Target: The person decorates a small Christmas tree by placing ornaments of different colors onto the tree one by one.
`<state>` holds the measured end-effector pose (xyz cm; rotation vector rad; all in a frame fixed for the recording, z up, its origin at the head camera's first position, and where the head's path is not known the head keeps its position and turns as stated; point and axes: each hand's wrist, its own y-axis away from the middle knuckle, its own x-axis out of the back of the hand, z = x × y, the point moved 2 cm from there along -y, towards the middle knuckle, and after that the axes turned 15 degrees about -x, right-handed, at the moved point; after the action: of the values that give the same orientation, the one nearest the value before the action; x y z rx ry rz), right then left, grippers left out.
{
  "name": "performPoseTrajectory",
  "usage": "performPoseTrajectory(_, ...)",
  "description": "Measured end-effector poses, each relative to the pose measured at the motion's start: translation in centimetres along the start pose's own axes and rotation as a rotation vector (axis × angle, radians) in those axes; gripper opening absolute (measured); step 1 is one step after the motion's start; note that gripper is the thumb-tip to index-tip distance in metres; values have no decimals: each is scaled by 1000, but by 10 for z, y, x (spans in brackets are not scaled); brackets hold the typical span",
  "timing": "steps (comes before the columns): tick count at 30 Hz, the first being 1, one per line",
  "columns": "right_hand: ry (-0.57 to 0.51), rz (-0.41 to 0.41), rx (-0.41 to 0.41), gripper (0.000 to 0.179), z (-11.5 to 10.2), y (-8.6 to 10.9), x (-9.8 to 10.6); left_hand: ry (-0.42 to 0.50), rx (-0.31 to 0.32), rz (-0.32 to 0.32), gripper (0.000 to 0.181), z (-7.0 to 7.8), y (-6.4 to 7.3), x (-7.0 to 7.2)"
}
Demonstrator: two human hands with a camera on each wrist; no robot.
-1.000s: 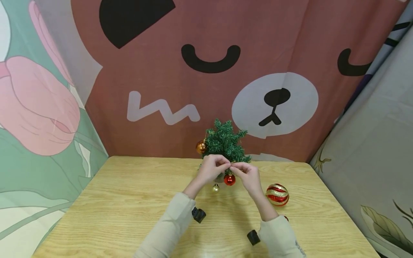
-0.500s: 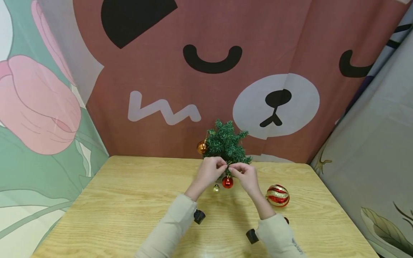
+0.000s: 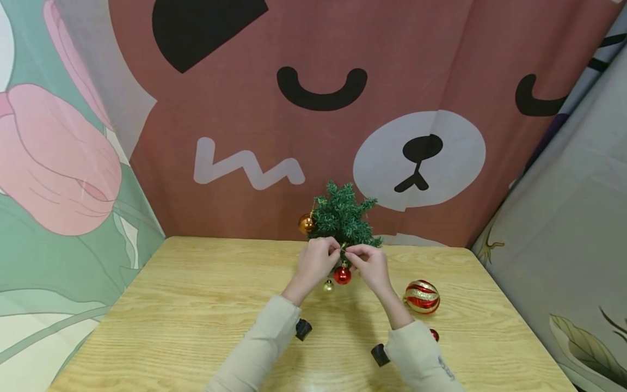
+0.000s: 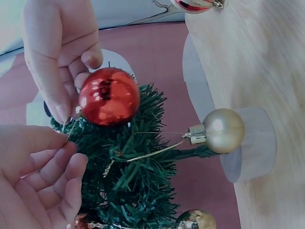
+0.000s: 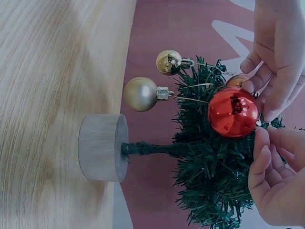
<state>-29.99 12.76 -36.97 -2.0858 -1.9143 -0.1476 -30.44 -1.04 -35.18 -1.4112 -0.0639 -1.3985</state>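
A shiny red Christmas bauble (image 3: 343, 275) hangs at the front of a small artificial Christmas tree (image 3: 344, 215). Above it, my left hand (image 3: 315, 261) pinches the bauble's thin gold cord (image 4: 71, 132) between thumb and forefinger. Opposite, my right hand (image 3: 373, 267) pinches the same cord with its fingertips, close to the left ones. Just below hangs a matte gold bauble (image 4: 224, 130) on its own cord. An amber bauble (image 3: 306, 223) hangs on the tree's left side, and a small shiny gold bauble (image 5: 168, 62) shows in the right wrist view.
The tree stands on a round pale base (image 5: 102, 148) near the back of the wooden table (image 3: 196, 305). A large red-and-gold striped bauble (image 3: 422, 297) lies to the right; a small red bauble (image 3: 435, 335) is partly behind the right sleeve. A printed curtain (image 3: 235, 218) hangs behind.
Both hands have shifted slightly left, carrying the red bauble a little left against the tree's front. Their fingertips stay close together at the cord.
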Motion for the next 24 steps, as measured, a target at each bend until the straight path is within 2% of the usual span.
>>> performPoseTrajectory(8,-9,43,-2,10,-21,6,0,-78,-89,101,6,-1,-4,-4)
performPoseTrajectory(12,-2,44,8,12,-31,8,-1,-87,-101,108,8,-2,-6,-5)
performPoseTrajectory(19,1,60,-10,12,-7,-12,-3,-120,-93,97,7,-3,-10,-7)
performPoseTrajectory(24,36,97,16,10,-3,-15,-5,-150,-96,85,7,-4,-11,-8)
